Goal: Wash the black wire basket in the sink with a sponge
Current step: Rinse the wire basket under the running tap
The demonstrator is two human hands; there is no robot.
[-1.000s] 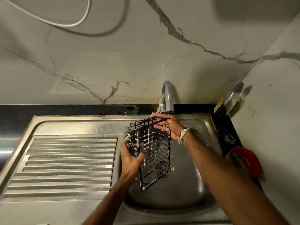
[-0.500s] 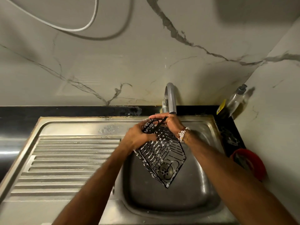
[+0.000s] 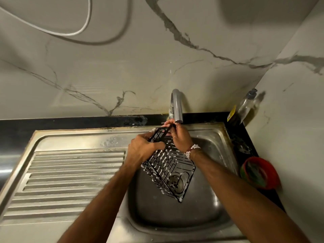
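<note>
The black wire basket (image 3: 169, 168) hangs tilted over the steel sink bowl (image 3: 215, 204), its wires flecked with white foam. My left hand (image 3: 141, 149) grips its upper left rim. My right hand (image 3: 178, 137), with a bead bracelet at the wrist, holds the basket's top edge just under the tap's spout (image 3: 177, 106). No sponge shows in either hand. The drain is visible through the basket's mesh.
A ribbed steel drainboard (image 3: 70, 178) lies left of the bowl. A clear soap bottle (image 3: 245, 106) stands in the back right corner. A red bowl (image 3: 259, 172) with something green in it sits on the black counter at right. Marble walls stand behind and to the right.
My left hand moved from the basket's lower left side up to its upper rim. The basket swung so its bottom corner points down into the bowl.
</note>
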